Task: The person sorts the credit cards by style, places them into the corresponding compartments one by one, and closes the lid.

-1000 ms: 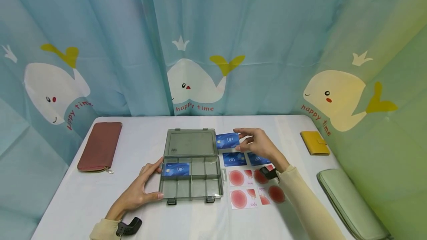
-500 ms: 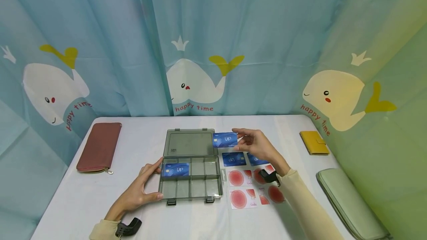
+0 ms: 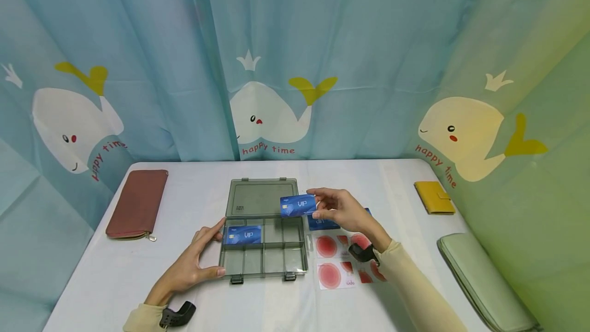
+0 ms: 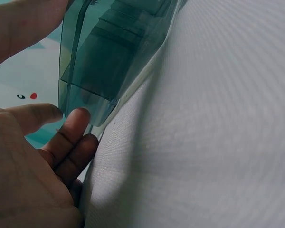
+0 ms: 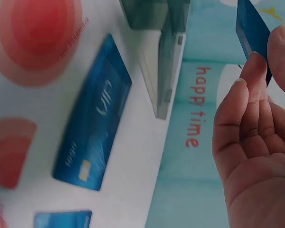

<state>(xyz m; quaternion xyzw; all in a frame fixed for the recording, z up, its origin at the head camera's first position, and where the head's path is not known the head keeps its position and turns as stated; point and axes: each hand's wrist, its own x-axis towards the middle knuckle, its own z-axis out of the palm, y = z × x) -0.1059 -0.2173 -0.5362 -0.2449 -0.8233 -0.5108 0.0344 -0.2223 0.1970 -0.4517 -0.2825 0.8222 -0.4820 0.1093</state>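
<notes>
In the head view my right hand (image 3: 342,211) pinches a blue VIP card (image 3: 295,206) by its right end. The card is over the right side of the raised lid (image 3: 251,196) of a transparent grey compartment box (image 3: 275,260). Another blue VIP card (image 3: 244,235) lies in the box's back left, across its dividers. My left hand (image 3: 191,265) rests against the box's left side, thumb and forefinger spread apart. In the left wrist view, fingertips (image 4: 78,116) touch the box wall. The right wrist view shows the held card (image 5: 253,28) between thumb and fingers.
Right of the box lie more blue cards (image 3: 323,221), partly behind my right hand, and several white cards with red circles (image 3: 330,275). A brown zip wallet (image 3: 138,203) lies far left. A yellow wallet (image 3: 435,198) and a pale green case (image 3: 484,281) lie at right.
My right hand has carried the pinched blue card leftward and slightly nearer, from beside the lid to over its right side. The left hand and the box have stayed put.
</notes>
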